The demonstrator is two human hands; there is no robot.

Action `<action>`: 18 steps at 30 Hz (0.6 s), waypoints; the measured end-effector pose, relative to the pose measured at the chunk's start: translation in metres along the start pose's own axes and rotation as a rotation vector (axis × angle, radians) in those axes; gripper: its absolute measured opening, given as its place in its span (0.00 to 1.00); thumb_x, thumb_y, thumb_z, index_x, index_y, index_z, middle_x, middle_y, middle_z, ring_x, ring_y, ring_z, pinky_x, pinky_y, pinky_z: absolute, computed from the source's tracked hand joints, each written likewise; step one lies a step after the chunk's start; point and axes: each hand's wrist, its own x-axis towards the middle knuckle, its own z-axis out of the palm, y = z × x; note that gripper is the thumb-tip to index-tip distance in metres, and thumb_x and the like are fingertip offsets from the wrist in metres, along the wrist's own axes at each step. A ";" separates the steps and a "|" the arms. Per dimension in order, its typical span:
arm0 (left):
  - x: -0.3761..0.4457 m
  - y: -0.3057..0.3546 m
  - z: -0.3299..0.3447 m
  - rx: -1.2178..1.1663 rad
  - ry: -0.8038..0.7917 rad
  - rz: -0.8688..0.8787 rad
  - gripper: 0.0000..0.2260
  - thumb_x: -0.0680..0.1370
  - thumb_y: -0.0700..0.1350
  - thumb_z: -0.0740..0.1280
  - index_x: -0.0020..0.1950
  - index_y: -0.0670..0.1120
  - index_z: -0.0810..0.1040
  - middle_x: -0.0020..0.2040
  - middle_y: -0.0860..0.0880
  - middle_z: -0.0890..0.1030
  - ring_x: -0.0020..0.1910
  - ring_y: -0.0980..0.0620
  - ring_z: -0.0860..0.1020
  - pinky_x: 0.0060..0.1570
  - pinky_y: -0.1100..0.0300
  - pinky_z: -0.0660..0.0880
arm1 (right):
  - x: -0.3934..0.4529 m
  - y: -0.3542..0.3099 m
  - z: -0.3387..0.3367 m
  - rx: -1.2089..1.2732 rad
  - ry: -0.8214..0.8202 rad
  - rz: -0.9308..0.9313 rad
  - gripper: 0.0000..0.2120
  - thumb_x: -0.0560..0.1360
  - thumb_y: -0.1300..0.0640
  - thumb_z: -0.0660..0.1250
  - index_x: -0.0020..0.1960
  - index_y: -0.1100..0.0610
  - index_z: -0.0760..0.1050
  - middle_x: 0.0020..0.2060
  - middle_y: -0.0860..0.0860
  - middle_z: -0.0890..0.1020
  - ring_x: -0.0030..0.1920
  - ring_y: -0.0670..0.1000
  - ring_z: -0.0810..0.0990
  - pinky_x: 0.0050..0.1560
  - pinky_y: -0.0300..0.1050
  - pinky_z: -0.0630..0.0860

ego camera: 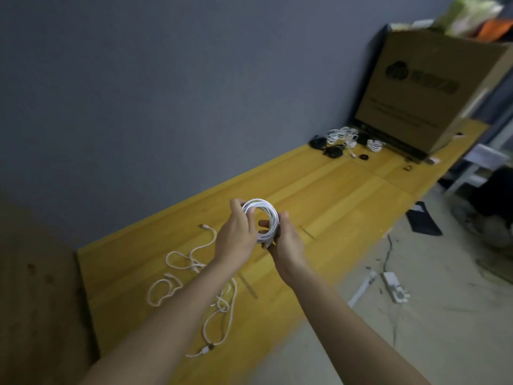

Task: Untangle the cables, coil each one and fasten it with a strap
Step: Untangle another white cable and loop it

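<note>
A white cable wound into a round coil (263, 211) is held up above the yellow wooden table (333, 195). My left hand (236, 237) grips the coil's left side with fingers curled round it. The coil's lower right side is gripped by my right hand (286, 240). Loose white cables (194, 262) lie tangled on the table below my left forearm, with another loop (219, 320) nearer the front edge. No strap is visible on the held coil.
A heap of coiled white and black cables (342, 141) lies at the table's far end beside a large cardboard box (433, 87). A white power strip (394, 286) and wires lie on the floor to the right. A brown cabinet (36, 287) stands left.
</note>
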 end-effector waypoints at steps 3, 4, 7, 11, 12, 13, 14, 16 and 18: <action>0.010 0.041 0.057 -0.028 -0.044 -0.050 0.13 0.84 0.50 0.50 0.62 0.43 0.63 0.53 0.43 0.80 0.50 0.38 0.78 0.40 0.51 0.67 | 0.019 -0.021 -0.060 -0.175 0.023 -0.120 0.15 0.84 0.52 0.52 0.54 0.57 0.76 0.45 0.52 0.79 0.36 0.46 0.76 0.37 0.39 0.72; 0.012 0.053 0.076 -0.042 -0.067 -0.064 0.13 0.84 0.50 0.50 0.62 0.43 0.63 0.54 0.42 0.80 0.50 0.37 0.77 0.40 0.51 0.66 | 0.028 -0.028 -0.081 -0.245 0.027 -0.161 0.13 0.84 0.54 0.53 0.56 0.56 0.75 0.45 0.52 0.79 0.36 0.45 0.76 0.35 0.38 0.72; 0.019 0.081 0.128 -0.071 -0.147 -0.076 0.11 0.84 0.50 0.49 0.59 0.44 0.61 0.52 0.41 0.80 0.48 0.37 0.78 0.40 0.50 0.69 | 0.054 -0.044 -0.140 -0.513 0.069 -0.262 0.13 0.83 0.57 0.53 0.58 0.58 0.75 0.40 0.48 0.79 0.34 0.45 0.76 0.36 0.43 0.72; 0.033 0.104 0.181 -0.125 -0.273 -0.079 0.08 0.84 0.50 0.50 0.56 0.45 0.60 0.50 0.41 0.79 0.47 0.38 0.78 0.41 0.49 0.71 | 0.088 -0.057 -0.201 -0.646 0.056 -0.209 0.12 0.83 0.57 0.53 0.49 0.58 0.74 0.38 0.49 0.76 0.33 0.51 0.73 0.36 0.49 0.72; 0.039 0.108 0.192 -0.118 -0.304 -0.077 0.09 0.84 0.49 0.51 0.57 0.44 0.60 0.50 0.40 0.79 0.48 0.38 0.78 0.40 0.50 0.69 | 0.098 -0.059 -0.214 -0.648 0.037 -0.183 0.12 0.83 0.58 0.52 0.49 0.59 0.73 0.37 0.50 0.76 0.32 0.51 0.73 0.34 0.48 0.72; 0.047 0.111 0.202 -0.108 -0.336 -0.074 0.11 0.84 0.50 0.51 0.58 0.42 0.61 0.52 0.39 0.78 0.49 0.38 0.77 0.39 0.51 0.67 | 0.109 -0.062 -0.225 -0.651 0.019 -0.159 0.12 0.83 0.58 0.52 0.49 0.60 0.73 0.37 0.51 0.75 0.32 0.51 0.73 0.33 0.46 0.72; 0.055 0.113 0.213 -0.098 -0.373 -0.072 0.13 0.84 0.50 0.52 0.59 0.41 0.62 0.53 0.39 0.78 0.50 0.38 0.77 0.39 0.52 0.66 | 0.121 -0.064 -0.236 -0.661 0.007 -0.139 0.12 0.83 0.58 0.52 0.49 0.60 0.73 0.37 0.51 0.74 0.32 0.50 0.72 0.33 0.45 0.71; 0.073 0.117 0.235 -0.060 -0.452 -0.077 0.16 0.83 0.53 0.53 0.61 0.41 0.63 0.53 0.40 0.78 0.49 0.40 0.76 0.39 0.53 0.65 | 0.146 -0.066 -0.256 -0.695 -0.005 -0.111 0.12 0.83 0.59 0.52 0.47 0.60 0.72 0.35 0.51 0.73 0.31 0.50 0.70 0.31 0.43 0.68; 0.093 0.122 0.258 -0.044 -0.512 -0.082 0.15 0.83 0.54 0.53 0.57 0.42 0.64 0.49 0.42 0.77 0.47 0.42 0.75 0.37 0.54 0.63 | 0.176 -0.068 -0.275 -0.735 -0.011 -0.095 0.12 0.83 0.60 0.51 0.44 0.58 0.70 0.35 0.50 0.72 0.32 0.50 0.68 0.32 0.43 0.65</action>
